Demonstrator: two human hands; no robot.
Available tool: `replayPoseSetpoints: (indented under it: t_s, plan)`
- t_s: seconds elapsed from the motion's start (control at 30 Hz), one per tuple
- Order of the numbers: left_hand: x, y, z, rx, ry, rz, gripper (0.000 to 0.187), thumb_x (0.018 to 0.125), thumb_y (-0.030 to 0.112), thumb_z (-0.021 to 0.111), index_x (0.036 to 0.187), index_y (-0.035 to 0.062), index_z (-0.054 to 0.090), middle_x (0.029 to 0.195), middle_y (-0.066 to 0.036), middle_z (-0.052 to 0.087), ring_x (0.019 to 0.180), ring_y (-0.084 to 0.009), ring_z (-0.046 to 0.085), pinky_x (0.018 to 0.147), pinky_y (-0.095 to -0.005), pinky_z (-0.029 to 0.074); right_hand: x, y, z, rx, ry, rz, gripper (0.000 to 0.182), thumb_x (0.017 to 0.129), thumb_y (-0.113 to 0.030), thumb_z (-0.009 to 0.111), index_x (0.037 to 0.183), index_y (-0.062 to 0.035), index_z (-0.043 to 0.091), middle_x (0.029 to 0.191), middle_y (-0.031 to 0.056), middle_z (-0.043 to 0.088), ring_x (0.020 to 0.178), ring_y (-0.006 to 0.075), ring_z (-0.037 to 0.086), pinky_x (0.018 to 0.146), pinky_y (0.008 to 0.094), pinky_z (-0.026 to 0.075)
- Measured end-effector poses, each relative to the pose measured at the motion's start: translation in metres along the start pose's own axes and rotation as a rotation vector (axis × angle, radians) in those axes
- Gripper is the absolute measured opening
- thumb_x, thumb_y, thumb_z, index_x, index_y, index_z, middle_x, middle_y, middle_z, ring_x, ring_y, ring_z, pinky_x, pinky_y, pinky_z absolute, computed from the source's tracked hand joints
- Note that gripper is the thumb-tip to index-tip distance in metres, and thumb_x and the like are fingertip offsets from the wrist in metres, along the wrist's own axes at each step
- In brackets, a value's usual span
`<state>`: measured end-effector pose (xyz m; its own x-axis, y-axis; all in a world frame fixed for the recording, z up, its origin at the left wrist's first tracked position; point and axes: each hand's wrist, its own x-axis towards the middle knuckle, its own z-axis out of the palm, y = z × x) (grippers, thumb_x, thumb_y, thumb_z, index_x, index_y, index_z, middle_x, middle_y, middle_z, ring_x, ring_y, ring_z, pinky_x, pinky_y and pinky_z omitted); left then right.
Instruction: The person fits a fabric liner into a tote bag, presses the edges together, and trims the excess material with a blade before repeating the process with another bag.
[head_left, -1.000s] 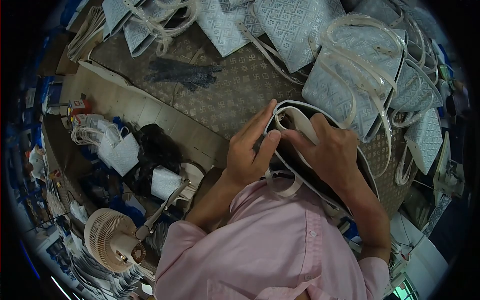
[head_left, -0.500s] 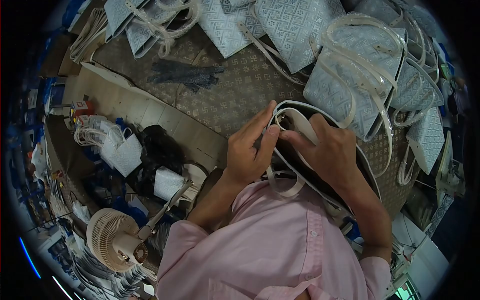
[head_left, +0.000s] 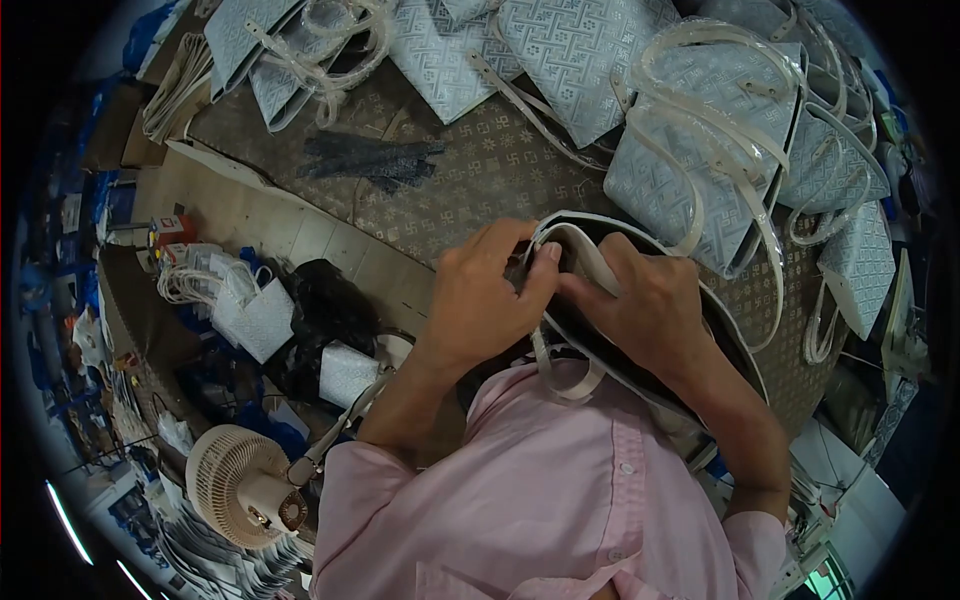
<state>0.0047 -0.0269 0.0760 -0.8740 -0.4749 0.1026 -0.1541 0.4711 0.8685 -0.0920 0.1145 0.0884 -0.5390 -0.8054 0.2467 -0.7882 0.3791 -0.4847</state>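
Observation:
An open bag (head_left: 735,322) with a dark inside and a pale rim rests against my pink shirt. My left hand (head_left: 490,295) pinches the bag's upper left corner, thumb inside the rim and fingers outside. Just inside that corner, my right hand (head_left: 640,305) has its thumb and fingers closed on a cream strap (head_left: 582,252). A second strap (head_left: 572,385) loops down over the outer side of the bag toward my shirt. What lies between my fingertips at the corner is partly hidden.
Silver-patterned bags (head_left: 700,170) with cream handles cover the back and right of the brown patterned table (head_left: 480,170). Dark strips (head_left: 370,160) lie at its back left. Lower left are a fan (head_left: 240,485), small white bags (head_left: 255,320) and black plastic (head_left: 335,310).
My left hand has shifted a little left and down, its fingers now bent round the bag's corner rather than stretched along it. The view has tilted slightly.

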Motion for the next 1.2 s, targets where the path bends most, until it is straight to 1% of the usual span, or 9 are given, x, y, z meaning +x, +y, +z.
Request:
replayPoseSetpoints:
  t_s: [0.13, 0.2, 0.43, 0.53, 0.7, 0.83, 0.93, 1.0, 1.2]
  plan:
    - [0.003, 0.008, -0.001, -0.049, -0.017, -0.039, 0.018, 0.081, 0.016, 0.066, 0.09, 0.0008, 0.061, 0.077, -0.016, 0.065, 0.067, -0.0292, 0.065, 0.059, -0.0354, 0.05, -0.001, 0.001, -0.002, 0.002, -0.017, 0.015, 0.038, 0.074, -0.035, 0.073, 0.071, -0.0077, 0.046, 0.048, 0.008, 0.052, 0.042, 0.0258, 0.056, 0.038, 0.0351, 0.042]
    - [0.004, 0.014, -0.003, -0.021, -0.061, -0.184, 0.019, 0.081, 0.01, 0.067, 0.095, -0.0026, 0.063, 0.081, -0.012, 0.068, 0.075, -0.0125, 0.067, 0.066, -0.0256, 0.053, -0.002, 0.003, -0.002, 0.011, -0.008, 0.002, 0.038, 0.074, -0.035, 0.073, 0.071, -0.0077, 0.046, 0.048, 0.0078, 0.052, 0.042, 0.0246, 0.056, 0.038, 0.0347, 0.042]
    - [0.003, 0.017, 0.0, -0.005, -0.046, -0.181, 0.018, 0.082, 0.01, 0.066, 0.093, -0.0031, 0.062, 0.075, -0.009, 0.067, 0.069, -0.0088, 0.063, 0.061, -0.0236, 0.051, -0.002, 0.006, -0.002, 0.039, -0.01, -0.005, 0.038, 0.075, -0.035, 0.072, 0.071, -0.0076, 0.045, 0.048, 0.0081, 0.052, 0.043, 0.025, 0.057, 0.038, 0.0345, 0.042]
    - [0.005, 0.023, -0.002, 0.042, -0.088, -0.3, 0.016, 0.084, 0.011, 0.065, 0.091, -0.0025, 0.062, 0.07, -0.007, 0.065, 0.064, -0.007, 0.061, 0.057, -0.0223, 0.048, -0.002, 0.007, 0.0, 0.044, -0.025, -0.01, 0.04, 0.074, -0.037, 0.072, 0.072, -0.0074, 0.046, 0.048, 0.0082, 0.053, 0.043, 0.0255, 0.057, 0.038, 0.0348, 0.042]
    - [0.005, 0.014, 0.0, 0.146, -0.05, -0.125, 0.015, 0.085, 0.013, 0.064, 0.09, -0.0018, 0.062, 0.067, -0.007, 0.064, 0.061, -0.006, 0.06, 0.053, -0.0223, 0.047, 0.0, 0.009, 0.002, 0.051, -0.039, -0.019, 0.045, 0.075, -0.045, 0.07, 0.072, -0.0074, 0.046, 0.049, 0.0079, 0.053, 0.043, 0.0257, 0.057, 0.038, 0.0348, 0.042]
    - [0.004, 0.007, 0.002, 0.035, -0.047, -0.152, 0.017, 0.085, 0.014, 0.065, 0.092, -0.0019, 0.062, 0.068, -0.008, 0.064, 0.06, -0.0059, 0.059, 0.052, -0.0241, 0.046, 0.002, 0.009, 0.001, 0.033, -0.043, -0.019, 0.046, 0.077, -0.048, 0.066, 0.073, -0.0072, 0.047, 0.049, 0.0075, 0.053, 0.043, 0.0252, 0.057, 0.038, 0.0346, 0.042]
    - [0.006, 0.01, -0.002, -0.053, -0.098, -0.238, 0.02, 0.084, 0.015, 0.066, 0.095, -0.0016, 0.062, 0.07, -0.01, 0.065, 0.061, -0.0072, 0.06, 0.053, -0.025, 0.047, 0.001, 0.007, 0.005, 0.03, -0.024, -0.036, 0.046, 0.079, -0.05, 0.065, 0.074, -0.0072, 0.047, 0.049, 0.007, 0.053, 0.043, 0.0246, 0.057, 0.039, 0.0342, 0.042]
    - [0.01, 0.016, -0.007, 0.037, -0.146, -0.155, 0.018, 0.081, 0.014, 0.063, 0.093, -0.0007, 0.062, 0.078, -0.02, 0.063, 0.072, -0.0374, 0.062, 0.064, -0.0424, 0.048, 0.001, 0.006, 0.008, 0.06, 0.005, -0.052, 0.048, 0.078, -0.051, 0.064, 0.075, -0.0071, 0.047, 0.049, 0.0069, 0.053, 0.043, 0.0242, 0.057, 0.039, 0.0339, 0.042]
    - [0.013, 0.009, -0.006, 0.061, -0.095, -0.083, 0.015, 0.081, 0.013, 0.061, 0.087, -0.0014, 0.064, 0.081, -0.018, 0.064, 0.076, -0.0365, 0.063, 0.066, -0.0403, 0.049, 0.002, 0.009, 0.007, 0.007, -0.06, -0.058, 0.052, 0.077, -0.057, 0.061, 0.075, -0.0062, 0.047, 0.049, 0.0077, 0.053, 0.043, 0.0245, 0.057, 0.039, 0.0345, 0.042]
